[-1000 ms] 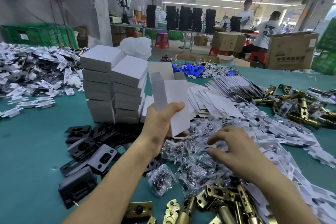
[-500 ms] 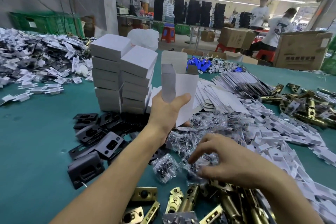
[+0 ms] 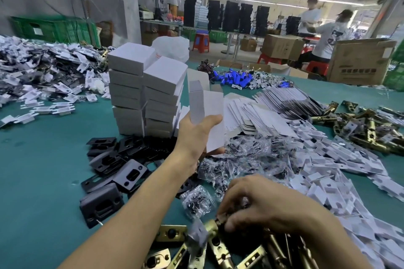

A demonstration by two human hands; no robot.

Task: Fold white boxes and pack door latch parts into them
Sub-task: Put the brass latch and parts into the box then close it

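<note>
White folded box point(image 3: 206, 116) upright in my left hand point(image 3: 194, 135), thumb across its front; my right hand point(image 3: 262, 203) curled, pinching brass latch point(image 3: 216, 244).

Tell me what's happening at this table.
A person is packing latch parts. The left hand holds a white box upright, flap up, over the table. The right hand pinches a brass latch in the near pile. Behind the box stand stacked closed boxes.
</note>
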